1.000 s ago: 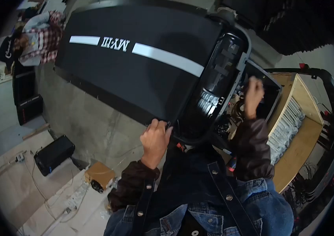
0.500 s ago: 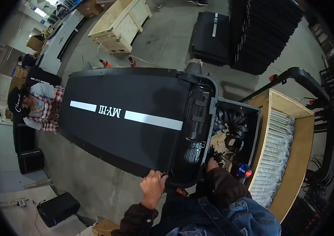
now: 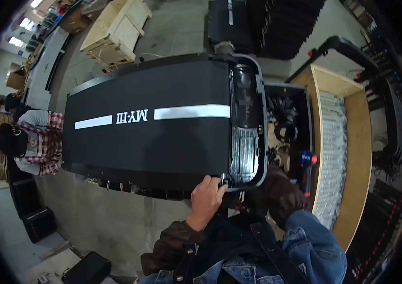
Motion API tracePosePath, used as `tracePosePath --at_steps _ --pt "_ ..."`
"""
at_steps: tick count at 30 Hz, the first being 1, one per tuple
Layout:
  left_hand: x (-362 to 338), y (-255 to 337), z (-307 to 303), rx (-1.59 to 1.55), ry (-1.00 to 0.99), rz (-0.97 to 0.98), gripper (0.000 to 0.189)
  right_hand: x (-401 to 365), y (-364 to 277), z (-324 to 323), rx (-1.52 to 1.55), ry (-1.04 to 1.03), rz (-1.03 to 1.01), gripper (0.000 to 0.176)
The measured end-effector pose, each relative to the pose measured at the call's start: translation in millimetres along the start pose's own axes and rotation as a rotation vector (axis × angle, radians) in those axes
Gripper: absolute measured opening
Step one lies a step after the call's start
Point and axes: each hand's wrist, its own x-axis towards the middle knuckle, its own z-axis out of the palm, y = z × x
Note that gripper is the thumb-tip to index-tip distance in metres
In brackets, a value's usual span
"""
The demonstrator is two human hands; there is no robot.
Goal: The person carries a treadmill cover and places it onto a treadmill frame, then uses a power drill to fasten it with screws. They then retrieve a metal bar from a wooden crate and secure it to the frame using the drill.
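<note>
A treadmill deck (image 3: 115,146) with a black belt and white stripe lies across the middle, its lettering upside down. At its right end is an uncovered motor bay (image 3: 246,151) with a clear shiny cover over part of it. My left hand (image 3: 207,196) is at the deck's near right corner, fingers bent together around a small shiny part whose kind I cannot make out. My right sleeve (image 3: 284,191) reaches down beside the frame's right end, at the black bin (image 3: 309,113); the hand itself is hidden. Dark coiled parts (image 3: 286,130) lie in the bin.
A blue and red power driver (image 3: 307,173) stands by the bin. Right of it is a wooden crate (image 3: 359,156) of wrapped parts (image 3: 329,165). A co-worker (image 3: 35,137) stands at the deck's far left end. Another wooden crate (image 3: 118,33) and stacked black panels (image 3: 291,28) are behind.
The view has shifted and turned, so the deck lies more level. My left hand has moved right along the edge to the corner. My right hand, visible in the bin before, is now hidden.
</note>
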Motion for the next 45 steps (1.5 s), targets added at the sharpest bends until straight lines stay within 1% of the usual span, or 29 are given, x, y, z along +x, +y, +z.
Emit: tracePosePath --at_steps 3,5,7,9,11,13,14,15,17,18,19,21,22,23,25,26,27,28,29,31,32,34,35,37,38,40,41,43,45 --pt "0.4 -7.3 -1.5 -0.131 -0.026 0.010 0.019 -6.8 -0.4 -7.1 -0.057 0.075 0.042 0.026" --pt "0.1 -6.2 -2.0 -0.145 -0.025 0.031 0.018 -17.0 -0.5 -20.5 -0.088 0.173 0.082 0.028" --pt "0.3 -11.6 -1.3 -0.166 0.018 0.057 0.016 -33.0 7.5 -36.2 0.033 0.297 0.169 0.030" --pt "-2.1 -16.4 -5.3 -0.179 0.003 0.066 0.016 -50.8 -3.9 -61.9 1.056 0.328 0.404 0.028" --pt "-1.1 -23.5 -13.0 -0.374 -0.095 0.057 0.019 -76.9 -1.6 -86.5 1.235 0.392 0.440 0.030" --pt "3.5 -27.4 -24.0 -0.305 -0.111 0.110 0.020 -113.4 5.4 -102.6 1.620 0.372 0.179 0.028" --pt "10.5 -28.1 -27.5 -0.252 -0.122 0.163 0.022 -135.6 -17.6 -120.0 1.634 0.380 0.175 0.028" --pt "21.5 -25.0 -30.9 -0.246 -0.130 0.172 0.022 -163.3 -58.6 -144.1 1.702 0.427 0.207 0.026" --pt "52.0 -14.5 -36.9 0.087 -0.172 0.613 0.031 -198.1 -111.1 -178.6 1.780 0.474 0.247 0.025" --pt "62.8 -15.6 -36.6 0.231 -0.275 0.727 0.041 -208.1 -126.6 -187.0 1.725 0.365 0.200 0.026" --pt "71.7 -19.2 -31.7 0.238 -0.283 0.729 0.041 -215.0 -140.3 -192.6 1.664 0.258 0.150 0.028" --pt "88.1 -27.3 -17.9 0.410 -0.440 1.049 0.035 -219.3 -164.3 -194.5 1.431 0.119 0.038 0.024" --pt "96.7 -22.3 -16.9 0.453 -0.443 1.159 0.018 -218.8 -177.7 -192.4 1.304 0.069 -0.002 0.021" --pt "105.2 -18.0 -15.7 0.450 -0.455 1.161 0.018 -216.1 -194.8 -189.2 1.088 0.092 -0.034 0.013" --pt "123.5 -11.5 -11.7 0.528 -0.738 1.234 0.010 -210.1 -218.3 -185.4 0.400 0.332 -0.321 0.008" --pt "127.3 -12.6 -7.0 0.525 -0.743 1.240 0.010 -203.7 -223.3 -174.7 0.360 0.381 -0.370 0.006" --pt "131.8 -13.2 -1.4 0.512 -0.746 1.307 0.009 -200.9 -228.2 -171.6 0.360 0.386 -0.365 0.006" --pt "135.6 -14.9 2.8 0.497 -0.751 1.372 0.008 -199.9 -233.1 -168.4 0.286 0.340 -0.334 0.005" --pt "138.9 -17.9 5.5 0.490 -0.758 1.375 0.008 -199.8 -236.5 -166.1 0.214 0.291 -0.301 0.004" --pt "148.4 -12.8 5.3 0.416 -0.932 1.352 0.013 -199.9 -237.7 -168.0 0.208 0.263 -0.267 0.003" --pt "152.5 -11.1 4.8 0.404 -0.942 1.357 0.013 -200.3 -236.7 -167.0 0.219 0.245 -0.272 0.003" --pt "161.9 -10.7 2.3 0.338 -1.056 1.352 0.016 -197.2 -236.0 -165.9 0.235 0.228 -0.272 0.004" --pt "162.2 -10.9 0.9 0.330 -1.067 1.349 0.016 -196.2 -236.7 -164.8 0.241 0.211 -0.272 0.006" --pt "170.8 -5.1 3.1 0.306 -1.250 1.238 0.018 -191.8 -237.6 -169.2 0.232 0.207 -0.271 0.008" --pt "171.7 -2.0 4.9 0.296 -1.250 1.240 0.018 -193.6 -239.2 -170.8 0.225 0.185 -0.260 0.007" --pt "176.7 14.7 3.4 0.489 -1.473 1.139 0.024 -193.1 -239.4 -174.5 0.215 0.163 -0.245 0.006" --pt "177.9 18.0 5.7 0.482 -1.476 1.140 0.024 -192.4 -238.9 -175.5 0.223 0.135 -0.252 0.008" --pt "179.9 21.6 11.1 0.588 -1.571 1.078 0.031 -190.9 -238.9 -175.1 0.234 0.102 -0.258 0.009" --pt "182.0 25.5 17.3 0.612 -1.621 1.052 0.033 -188.2 -239.7 -173.9 0.150 0.084 -0.295 0.012"
